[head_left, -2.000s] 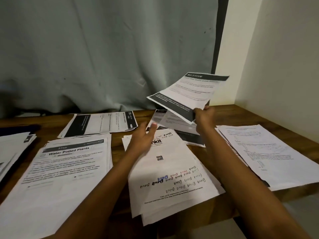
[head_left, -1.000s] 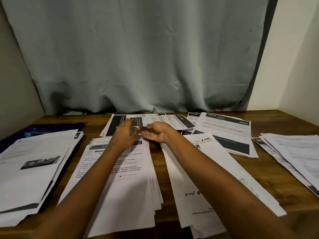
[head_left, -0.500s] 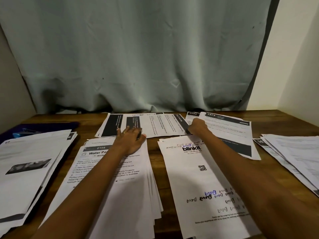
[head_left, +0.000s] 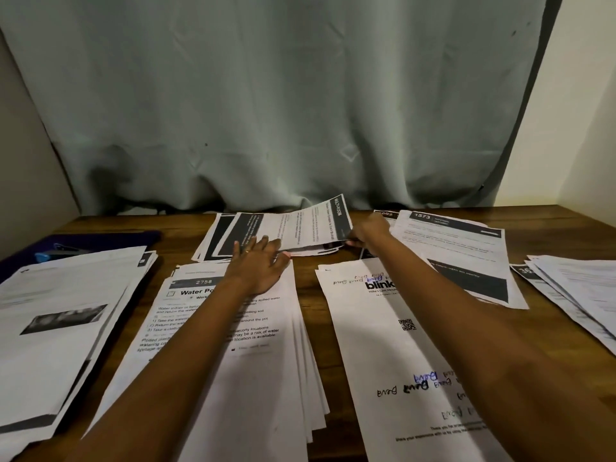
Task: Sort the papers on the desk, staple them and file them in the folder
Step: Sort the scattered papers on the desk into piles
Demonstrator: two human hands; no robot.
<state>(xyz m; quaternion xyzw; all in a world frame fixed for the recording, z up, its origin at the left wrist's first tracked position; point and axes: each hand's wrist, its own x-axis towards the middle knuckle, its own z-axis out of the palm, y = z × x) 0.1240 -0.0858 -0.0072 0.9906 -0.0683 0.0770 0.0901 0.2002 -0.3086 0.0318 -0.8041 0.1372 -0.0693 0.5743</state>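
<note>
Wooden desk point(head_left: 310, 295), set against a pale grey-green curtain point(head_left: 283, 111), carrying six lots of printed papers. Far centre: pile with black header bands point(head_left: 218, 240), lying sideways. Its top sheet point(head_left: 306, 225), headed "MULTI-ROOM", is lifted and curled upward at the right end. Right hand point(head_left: 368, 233): fingers pinched on the near right corner of that top sheet, holding it clear of the pile beneath. Left hand point(head_left: 258, 266): fingers straight and slightly apart, palm down, pressing on the near edge of the same pile and overlapping the head of the pile in front of it; a ring shows on one finger. Near centre-left: fanned pile headed "2758 Water Po…" point(head_left: 253, 378), partly under the left forearm. Near centre-right: pile marked "blink…" point(head_left: 383, 345), with a QR code and handwritten scrawl, partly under the right forearm. Far right of centre: pile headed "1573" point(head_left: 456, 251). Right edge: further pile point(head_left: 573, 288), print too small to read. Left: pile with a dark photograph point(head_left: 60, 321). Far left corner: what appears to be a dark blue folder point(head_left: 100, 236), flat on the desk, partly under the left pile.
</note>
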